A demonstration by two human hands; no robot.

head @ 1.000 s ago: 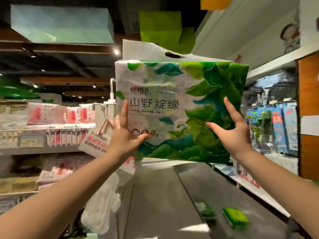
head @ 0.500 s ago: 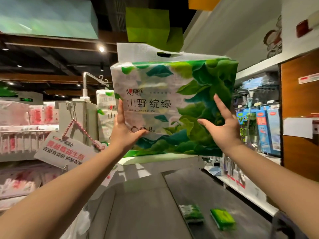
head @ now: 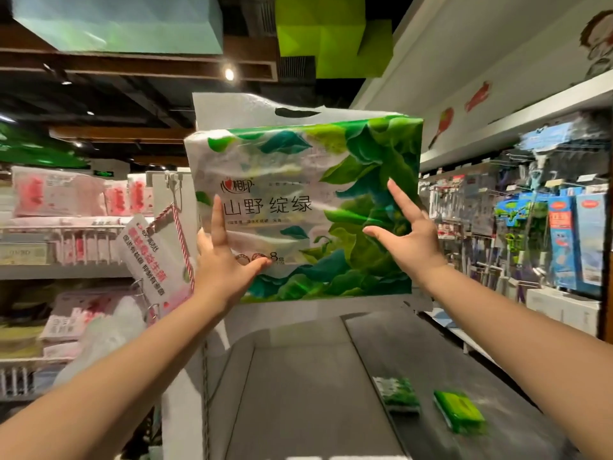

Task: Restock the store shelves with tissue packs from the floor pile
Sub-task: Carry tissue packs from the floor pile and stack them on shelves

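Both hands hold the tissue pack (head: 303, 210) raised at head height: my left hand (head: 222, 260) presses its near face low on the left, thumb hooked across the bottom corner, and my right hand (head: 409, 239) spreads against the right half with fingers straight. Neither grip wraps the pack; it is held mostly by inward pressure between two fairly flat palms. The glossy film looks slippery, so I judge the main risk to be the pack sliding down through the grip as it is pushed forward. The white shelf top (head: 298, 322) lies just below and behind its bottom edge; a low approach could catch that edge and tip the pack back. Two green packs (head: 459, 410) lie on the floor (head: 298, 393) below.
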